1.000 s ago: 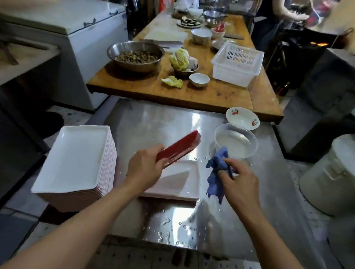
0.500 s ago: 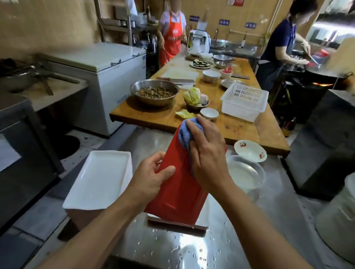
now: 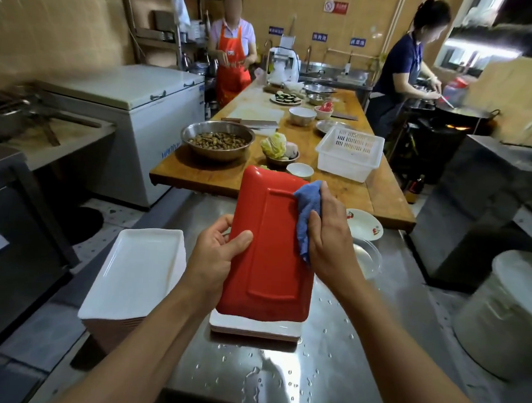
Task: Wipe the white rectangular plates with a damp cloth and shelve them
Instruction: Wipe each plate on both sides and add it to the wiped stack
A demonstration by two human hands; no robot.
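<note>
1. While the left hand (image 3: 215, 257) holds the plate (image 3: 268, 247) up on its short end, the red back of the plate faces the person and the white side faces away.
2. Its long way runs up and down, with the top tipped a bit away. The bottom end sits just over, maybe touching, a small pile of plates (image 3: 252, 325) on the wet steel table (image 3: 359, 345).
3. The left hand grips the left long edge, thumb on the red back and fingers curled round behind.
4. The right hand (image 3: 327, 235) is curled round a blue cloth (image 3: 307, 215) and presses it on the right long edge, near the top. The cloth is right on the plate, so this hand is the one to rub.
5. I think the rub should go down along the long way next.
6. A tall stack of white plates (image 3: 138, 268) sits to the left, well apart from the cloth.
7. A clear bowl (image 3: 368, 256) sits just behind the right hand.
</note>
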